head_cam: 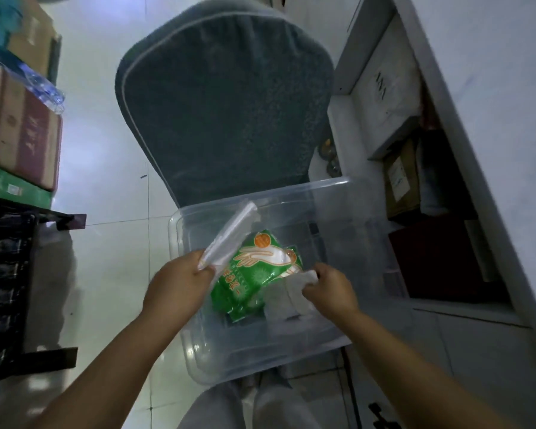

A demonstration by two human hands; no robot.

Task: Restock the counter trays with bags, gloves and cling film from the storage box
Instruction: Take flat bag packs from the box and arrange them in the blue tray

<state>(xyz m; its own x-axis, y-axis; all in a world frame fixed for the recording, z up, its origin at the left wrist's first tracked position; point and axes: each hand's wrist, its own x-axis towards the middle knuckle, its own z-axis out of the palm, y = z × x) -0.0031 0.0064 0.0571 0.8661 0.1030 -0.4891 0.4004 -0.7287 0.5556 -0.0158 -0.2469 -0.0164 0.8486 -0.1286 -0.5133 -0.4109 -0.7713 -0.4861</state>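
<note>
The left hand [180, 281] curls round the lower end of a clear roll [229, 233], which slants up and right from the grip, over the left side of the box [291, 193]. Just right of that grip, inside the box, lies the green glove pack [254, 274], between both hands. The right hand [330, 289] pinches the top edge of a white bag [291, 297], which spreads below-left of its fingers, beside the glove pack. The box sits on a grey chair [229, 103].

A grey padded chair [226, 103] stands ahead of you on the pale tiled floor [106, 236]. On your left, cardboard boxes [19, 128] are stacked above a black crate [7, 283]. On your right, an open cabinet [344, 125] holds a brown carton [399, 181].
</note>
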